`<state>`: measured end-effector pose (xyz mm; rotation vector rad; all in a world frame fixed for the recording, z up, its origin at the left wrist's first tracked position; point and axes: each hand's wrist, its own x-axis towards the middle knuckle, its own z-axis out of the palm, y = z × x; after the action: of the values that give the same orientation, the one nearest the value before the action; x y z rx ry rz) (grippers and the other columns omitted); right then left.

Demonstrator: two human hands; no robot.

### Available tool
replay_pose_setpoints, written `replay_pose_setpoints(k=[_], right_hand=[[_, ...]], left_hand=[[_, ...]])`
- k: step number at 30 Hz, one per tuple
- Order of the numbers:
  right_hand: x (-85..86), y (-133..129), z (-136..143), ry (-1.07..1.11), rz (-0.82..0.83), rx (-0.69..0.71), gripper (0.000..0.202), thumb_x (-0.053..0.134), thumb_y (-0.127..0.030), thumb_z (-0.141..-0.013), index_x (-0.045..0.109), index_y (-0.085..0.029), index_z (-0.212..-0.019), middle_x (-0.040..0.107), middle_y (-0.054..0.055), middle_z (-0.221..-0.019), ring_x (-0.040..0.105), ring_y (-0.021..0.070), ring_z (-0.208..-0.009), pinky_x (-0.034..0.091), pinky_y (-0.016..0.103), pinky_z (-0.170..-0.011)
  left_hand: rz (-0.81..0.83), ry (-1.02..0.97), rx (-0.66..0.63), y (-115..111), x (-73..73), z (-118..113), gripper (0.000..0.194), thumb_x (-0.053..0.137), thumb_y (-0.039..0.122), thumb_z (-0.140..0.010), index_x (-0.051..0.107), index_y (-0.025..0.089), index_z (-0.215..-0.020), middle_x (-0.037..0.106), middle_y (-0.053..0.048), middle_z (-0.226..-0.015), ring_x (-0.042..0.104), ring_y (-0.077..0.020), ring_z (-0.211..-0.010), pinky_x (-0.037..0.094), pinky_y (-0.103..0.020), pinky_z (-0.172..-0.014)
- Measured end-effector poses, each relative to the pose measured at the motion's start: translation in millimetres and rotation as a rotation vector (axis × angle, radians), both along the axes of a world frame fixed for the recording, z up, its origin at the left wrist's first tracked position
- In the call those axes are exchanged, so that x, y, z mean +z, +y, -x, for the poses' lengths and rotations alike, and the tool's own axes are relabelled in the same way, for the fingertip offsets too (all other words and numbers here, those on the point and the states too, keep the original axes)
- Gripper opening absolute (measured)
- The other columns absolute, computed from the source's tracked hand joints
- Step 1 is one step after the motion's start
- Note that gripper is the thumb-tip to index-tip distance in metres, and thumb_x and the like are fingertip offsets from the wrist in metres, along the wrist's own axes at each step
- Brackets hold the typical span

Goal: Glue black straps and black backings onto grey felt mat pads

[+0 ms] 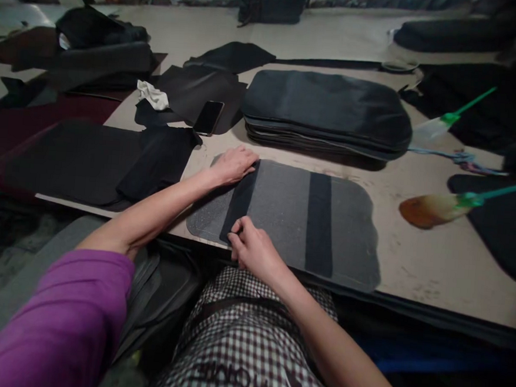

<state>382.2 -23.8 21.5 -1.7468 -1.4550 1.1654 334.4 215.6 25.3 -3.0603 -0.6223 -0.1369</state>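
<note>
A grey, rounded panel (283,213) lies flat at the table's front edge, its speckled side up. Two dark strips cross it from back to front: the left strip (243,201) and the right strip (321,221). My left hand (236,163) rests on the far end of the left strip, fingers laid over it. At the strip's near end my right hand (252,243) is closed, thumb and fingertips pinching its edge. The right strip lies flat, with neither hand on it.
Behind the panel stands a stack of dark rounded panels (326,107). A phone (209,117) and a crumpled white cloth (152,95) lie left of it. To the right are an amber-filled bottle (433,210) and a clear bottle (433,129). Dark sheets (70,157) cover the left side.
</note>
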Motion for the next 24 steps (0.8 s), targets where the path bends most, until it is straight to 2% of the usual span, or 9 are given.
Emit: replay_pose_setpoints(k=[5, 14, 16, 20, 22, 24], right_hand=[[4.6, 4.1, 0.9, -0.210, 0.039, 0.062, 0.009, 0.056, -0.014, -0.100, 0.051, -0.022, -0.097, 0.067, -0.004, -0.068, 0.057, 0.0116, -0.050, 0.037, 0.024, -0.060], [11.9, 7.8, -0.4, -0.295, 0.053, 0.116, 0.006, 0.055, -0.017, -0.101, 0.056, -0.021, -0.105, 0.070, -0.001, -0.077, 0.061, 0.0114, -0.057, 0.038, 0.023, -0.062], [16.8, 6.9, 0.1, -0.341, 0.062, 0.122, 0.010, 0.056, -0.018, -0.100, 0.058, -0.021, -0.110, 0.073, 0.001, -0.082, 0.067, 0.0142, -0.064, 0.041, 0.023, -0.064], [20.6, 1.9, 4.0, -0.518, 0.000, 0.146, 0.021, 0.058, -0.029, -0.098, 0.060, -0.019, -0.116, 0.077, 0.011, -0.096, 0.075, 0.0278, -0.085, 0.051, 0.031, -0.067], [15.5, -1.5, 5.9, -0.592, -0.074, 0.162, 0.022, 0.060, -0.030, -0.096, 0.062, -0.018, -0.115, 0.077, 0.013, -0.095, 0.076, 0.0308, -0.084, 0.055, 0.035, -0.065], [8.6, -7.8, 8.1, -0.663, -0.188, 0.189, 0.018, 0.058, -0.024, -0.095, 0.064, -0.017, -0.110, 0.077, 0.013, -0.090, 0.077, 0.0308, -0.081, 0.058, 0.038, -0.065]], left_hand=[[-0.018, -0.005, -0.021, -1.5, -3.9, 2.3, 0.034, 0.044, 0.033, -0.106, 0.063, 0.013, -0.126, 0.061, -0.017, -0.124, 0.050, -0.0273, -0.111, 0.045, -0.039, -0.092], [0.012, -0.017, -0.012, 1.9, -9.1, 1.4, 0.038, 0.043, 0.037, -0.107, 0.061, 0.013, -0.130, 0.060, -0.018, -0.127, 0.050, -0.0285, -0.113, 0.046, -0.041, -0.093], [0.020, -0.018, -0.017, 1.5, -9.1, 2.4, 0.039, 0.041, 0.038, -0.107, 0.062, 0.014, -0.130, 0.061, -0.017, -0.127, 0.051, -0.0281, -0.113, 0.046, -0.042, -0.096], [0.021, -0.046, -0.037, 4.0, -15.7, 5.4, 0.043, 0.037, 0.042, -0.107, 0.062, 0.015, -0.129, 0.065, -0.016, -0.125, 0.054, -0.0288, -0.116, 0.045, -0.043, -0.101], [-0.011, -0.048, -0.015, 8.3, -22.6, 5.9, 0.046, 0.035, 0.046, -0.106, 0.063, 0.017, -0.130, 0.068, -0.016, -0.125, 0.054, -0.0321, -0.119, 0.043, -0.047, -0.101], [-0.048, -0.051, 0.013, 11.4, -29.1, 6.7, 0.048, 0.037, 0.050, -0.104, 0.064, 0.020, -0.130, 0.069, -0.015, -0.125, 0.050, -0.0376, -0.126, 0.039, -0.055, -0.103]])
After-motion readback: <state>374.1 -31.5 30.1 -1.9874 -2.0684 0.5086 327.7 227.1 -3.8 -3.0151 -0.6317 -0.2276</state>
